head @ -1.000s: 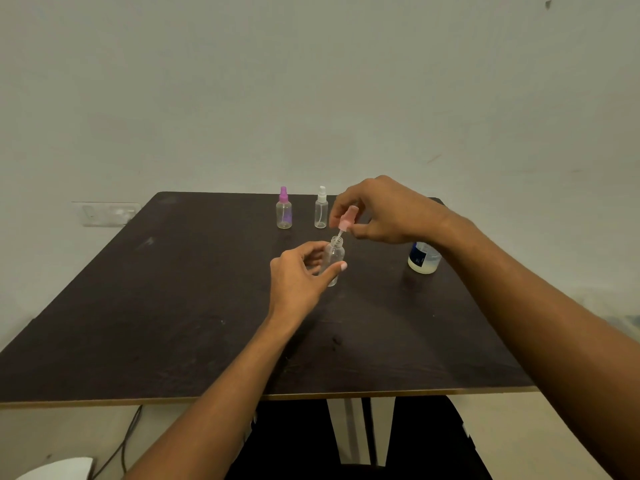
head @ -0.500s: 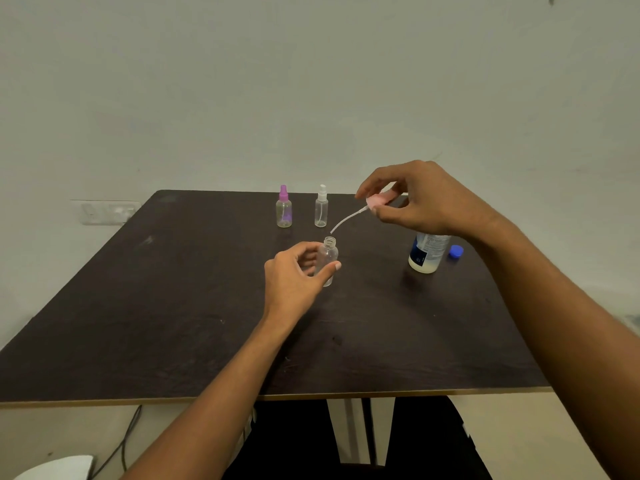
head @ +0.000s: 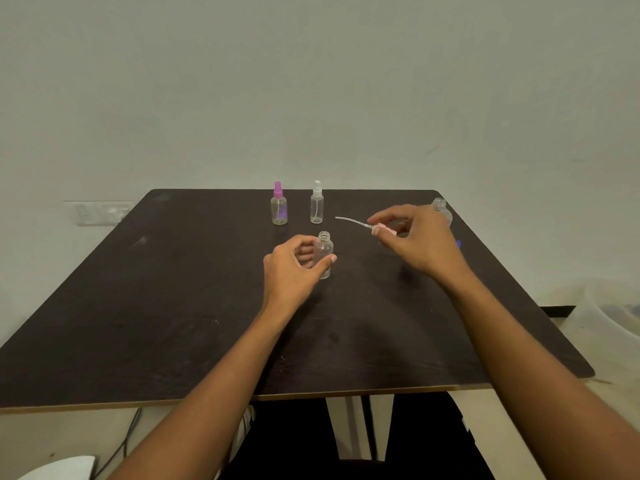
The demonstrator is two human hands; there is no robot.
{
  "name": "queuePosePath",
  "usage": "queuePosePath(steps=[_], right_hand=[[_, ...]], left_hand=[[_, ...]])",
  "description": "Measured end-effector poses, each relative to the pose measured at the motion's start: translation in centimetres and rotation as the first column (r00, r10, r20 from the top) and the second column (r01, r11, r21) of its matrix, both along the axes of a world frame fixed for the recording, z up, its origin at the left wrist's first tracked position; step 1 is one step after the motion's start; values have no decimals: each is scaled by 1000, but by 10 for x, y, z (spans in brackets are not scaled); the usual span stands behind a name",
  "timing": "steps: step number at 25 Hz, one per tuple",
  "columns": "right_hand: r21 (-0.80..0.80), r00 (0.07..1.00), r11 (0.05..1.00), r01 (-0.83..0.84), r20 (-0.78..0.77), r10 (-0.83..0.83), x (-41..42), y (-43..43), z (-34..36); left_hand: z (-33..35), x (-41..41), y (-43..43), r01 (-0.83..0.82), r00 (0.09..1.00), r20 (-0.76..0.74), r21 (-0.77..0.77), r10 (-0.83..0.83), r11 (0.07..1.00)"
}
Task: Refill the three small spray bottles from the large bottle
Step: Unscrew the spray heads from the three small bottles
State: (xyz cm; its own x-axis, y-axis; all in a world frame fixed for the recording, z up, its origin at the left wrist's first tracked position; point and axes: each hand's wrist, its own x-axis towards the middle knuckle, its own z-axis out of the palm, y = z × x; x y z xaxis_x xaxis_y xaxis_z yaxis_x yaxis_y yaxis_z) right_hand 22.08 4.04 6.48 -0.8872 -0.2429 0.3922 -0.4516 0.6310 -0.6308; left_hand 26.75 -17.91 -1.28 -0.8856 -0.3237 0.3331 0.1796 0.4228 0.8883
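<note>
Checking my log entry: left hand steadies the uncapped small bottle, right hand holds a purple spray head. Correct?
No. The spray head in the right hand is pink, not purple; the head view shows it. The left hand does steady the uncapped small bottle.

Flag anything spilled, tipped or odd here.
Nothing stands out. No spill on the dark table; the open clear plastic bottle stands upright in the left hand; its pink spray head with tube is pinched in the right hand.
</note>
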Motion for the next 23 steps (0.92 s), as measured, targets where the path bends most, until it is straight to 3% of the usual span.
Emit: queuePosePath(steps=[10, 23], right_hand=[[105, 983, 981, 164, 72, -172, -22, -28, -86], [204, 974, 962, 182, 98, -204, -27, -35, -105]], left_hand=[[-8, -39, 11, 14, 999, 47, -64, -11, 998], [-24, -49, 12, 3, 996, 93, -98, 6, 995]])
